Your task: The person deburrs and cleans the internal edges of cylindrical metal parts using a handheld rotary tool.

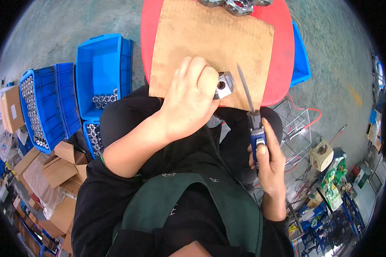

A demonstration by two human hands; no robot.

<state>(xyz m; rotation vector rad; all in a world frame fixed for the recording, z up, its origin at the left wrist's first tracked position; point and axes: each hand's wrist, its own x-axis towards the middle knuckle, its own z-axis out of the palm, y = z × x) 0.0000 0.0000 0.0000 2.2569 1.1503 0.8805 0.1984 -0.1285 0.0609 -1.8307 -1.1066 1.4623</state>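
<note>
Your left hand (pixel 188 98) gripped part (pixel 229 82), protruding right of fingers; your right hand (pixel 271 160) gripped tool (pixel 258 140), blade (pixel 245 88) angled forward-left, apart from part.

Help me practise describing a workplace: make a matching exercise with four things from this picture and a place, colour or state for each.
Column one:
1. Metal part
2. Pointed tool
3. Sheet
4. Round-edged top

Column two:
A. Red
B. In the right hand
C. Light brown
D. At the fingers of the left hand

Right pairs: 1-D, 2-B, 3-C, 4-A.
</note>
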